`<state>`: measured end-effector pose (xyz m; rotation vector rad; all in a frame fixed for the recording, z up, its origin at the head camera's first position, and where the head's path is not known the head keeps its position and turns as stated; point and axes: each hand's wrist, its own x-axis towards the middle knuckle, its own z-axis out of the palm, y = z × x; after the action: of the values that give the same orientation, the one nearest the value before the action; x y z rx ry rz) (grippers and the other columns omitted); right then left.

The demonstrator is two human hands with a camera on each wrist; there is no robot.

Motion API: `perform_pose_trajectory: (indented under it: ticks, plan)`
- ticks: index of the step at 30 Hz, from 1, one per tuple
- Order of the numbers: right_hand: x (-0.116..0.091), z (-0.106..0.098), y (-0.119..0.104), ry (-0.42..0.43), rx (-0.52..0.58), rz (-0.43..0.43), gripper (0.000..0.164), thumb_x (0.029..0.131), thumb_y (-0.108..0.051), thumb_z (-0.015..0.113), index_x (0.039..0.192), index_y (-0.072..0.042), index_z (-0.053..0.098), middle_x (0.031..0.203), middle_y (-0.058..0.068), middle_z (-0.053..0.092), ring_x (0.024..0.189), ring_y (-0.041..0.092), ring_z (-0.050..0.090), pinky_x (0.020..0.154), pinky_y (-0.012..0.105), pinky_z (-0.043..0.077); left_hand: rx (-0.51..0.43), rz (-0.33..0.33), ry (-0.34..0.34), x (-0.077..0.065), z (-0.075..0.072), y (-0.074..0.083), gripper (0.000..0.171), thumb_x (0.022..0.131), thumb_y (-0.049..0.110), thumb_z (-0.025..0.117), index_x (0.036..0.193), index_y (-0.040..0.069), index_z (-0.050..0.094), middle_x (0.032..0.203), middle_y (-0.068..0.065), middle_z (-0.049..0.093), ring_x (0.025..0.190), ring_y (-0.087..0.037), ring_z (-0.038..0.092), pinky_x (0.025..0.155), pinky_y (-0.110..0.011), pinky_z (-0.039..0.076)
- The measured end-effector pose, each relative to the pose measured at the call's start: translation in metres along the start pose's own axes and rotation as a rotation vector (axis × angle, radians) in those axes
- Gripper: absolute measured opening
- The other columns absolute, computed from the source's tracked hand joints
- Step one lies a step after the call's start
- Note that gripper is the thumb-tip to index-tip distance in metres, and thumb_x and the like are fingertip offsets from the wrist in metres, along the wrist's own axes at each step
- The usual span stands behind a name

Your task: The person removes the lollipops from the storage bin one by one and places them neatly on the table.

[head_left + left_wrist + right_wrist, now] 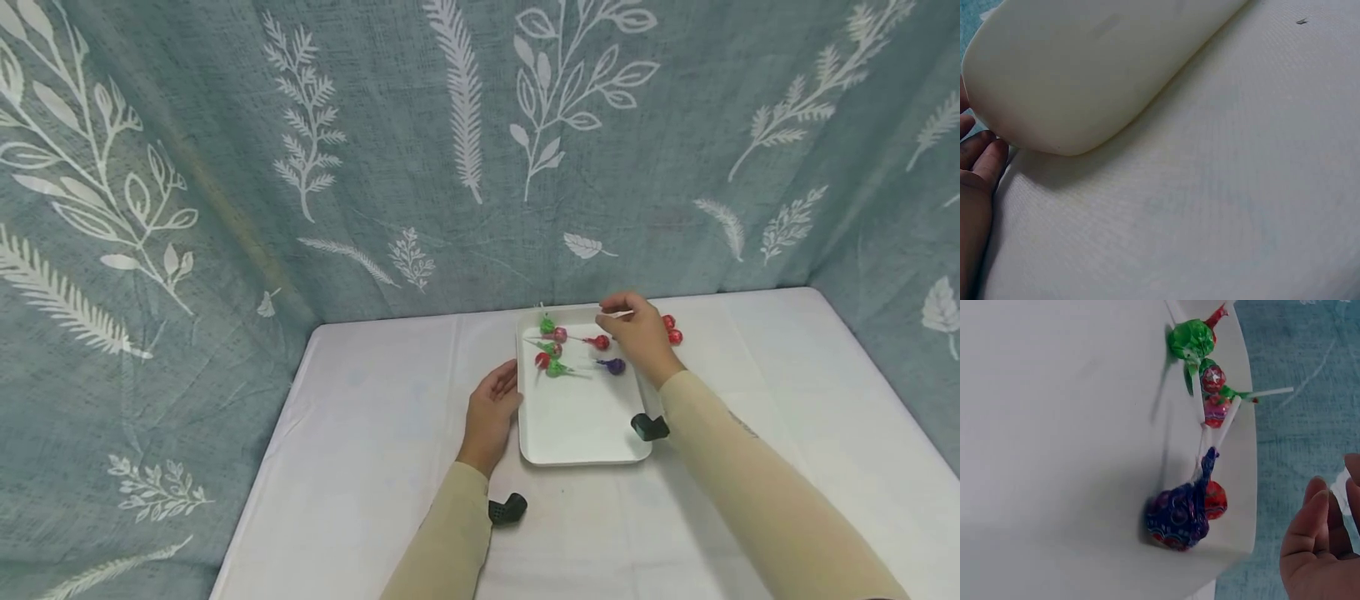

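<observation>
A white rectangular tray (pixel 577 425) lies on the table, with several wrapped lollipops grouped toward its far end. Among them are a purple lollipop (pixel 1175 515), a green lollipop (pixel 1191 339) and a red lollipop (pixel 599 342). My left hand (pixel 491 417) is at the tray's left side, its fingertips right at the outer wall. Over the far right corner, my right hand (pixel 641 333) has its thumb and fingers loosely bent and apart, and nothing shows between them. Just past that hand, red wrapped candies (pixel 675 337) sit on the table, partly hidden by it.
A white cloth (pixel 375 433) covers the table. Blue-green curtains (pixel 450 208) with white leaf prints hang behind it and at both sides. Black wrist devices (pixel 508 509) are worn on both forearms, the right one overlapping the tray's right edge in the head view.
</observation>
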<state>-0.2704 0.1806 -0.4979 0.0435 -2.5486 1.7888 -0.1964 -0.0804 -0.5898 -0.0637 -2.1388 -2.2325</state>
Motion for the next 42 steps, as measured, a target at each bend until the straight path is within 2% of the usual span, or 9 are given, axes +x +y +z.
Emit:
perform_pose_trajectory:
  ticks: [8,18,22,27,31,36,42]
  plan:
    - [-0.001,0.016,0.001,-0.017,0.024,0.004,0.036,0.107,-0.016,0.068,0.138,0.001,0.063,0.136,0.016,0.063,0.112,0.031,0.061,0.088,0.034,0.059,0.003,0.006,-0.003,-0.002,-0.001,0.001,0.052,0.105,0.002,0.06,0.156,0.005,0.056,0.153,-0.008,0.061,0.142,-0.022,0.057,0.115,-0.028,0.049]
    - [0.001,0.033,0.006,-0.019,0.022,-0.051,0.031,0.107,-0.011,0.068,0.133,0.004,0.065,0.132,0.019,0.065,0.105,0.029,0.063,0.081,0.029,0.056,0.005,0.006,-0.005,-0.002,-0.002,0.0,0.052,0.104,0.0,0.06,0.156,0.006,0.057,0.152,-0.009,0.062,0.142,-0.022,0.057,0.114,-0.027,0.049]
    - [0.003,0.042,0.01,-0.02,0.031,-0.05,0.03,0.105,-0.009,0.069,0.131,0.005,0.066,0.131,0.02,0.066,0.107,0.03,0.063,0.085,0.032,0.057,0.004,0.008,-0.002,-0.003,-0.002,0.0,0.052,0.104,0.0,0.06,0.156,0.006,0.057,0.152,-0.008,0.062,0.142,-0.021,0.057,0.114,-0.027,0.049]
    - [0.004,0.05,0.015,-0.035,0.038,-0.038,0.026,0.105,-0.009,0.07,0.128,0.004,0.067,0.129,0.018,0.064,0.113,0.033,0.061,0.096,0.042,0.055,0.0,0.015,-0.011,-0.003,-0.001,0.0,0.051,0.105,0.0,0.059,0.156,0.005,0.057,0.152,-0.009,0.062,0.142,-0.022,0.057,0.114,-0.027,0.049]
    - [0.004,0.056,0.017,-0.04,0.031,-0.043,0.023,0.105,-0.01,0.071,0.124,0.002,0.069,0.126,0.019,0.066,0.111,0.035,0.061,0.099,0.046,0.054,-0.001,0.017,-0.013,-0.003,-0.001,0.0,0.051,0.104,0.0,0.059,0.156,0.005,0.057,0.152,-0.01,0.062,0.142,-0.022,0.057,0.114,-0.027,0.049]
    - [0.005,0.062,0.022,-0.043,-0.012,-0.038,0.021,0.104,-0.014,0.073,0.122,-0.002,0.07,0.123,0.016,0.069,0.108,0.032,0.064,0.094,0.043,0.056,0.002,0.015,-0.01,-0.003,-0.001,0.001,0.052,0.104,0.001,0.06,0.155,0.005,0.057,0.152,-0.01,0.062,0.142,-0.023,0.058,0.114,-0.028,0.05]
    - [0.004,0.068,0.026,-0.082,-0.003,-0.025,0.02,0.104,-0.011,0.073,0.121,-0.002,0.07,0.123,0.016,0.069,0.108,0.031,0.067,0.09,0.039,0.059,0.006,0.016,-0.008,-0.002,-0.002,0.0,0.051,0.105,0.002,0.06,0.156,0.005,0.057,0.153,-0.009,0.062,0.142,-0.023,0.057,0.114,-0.027,0.049]
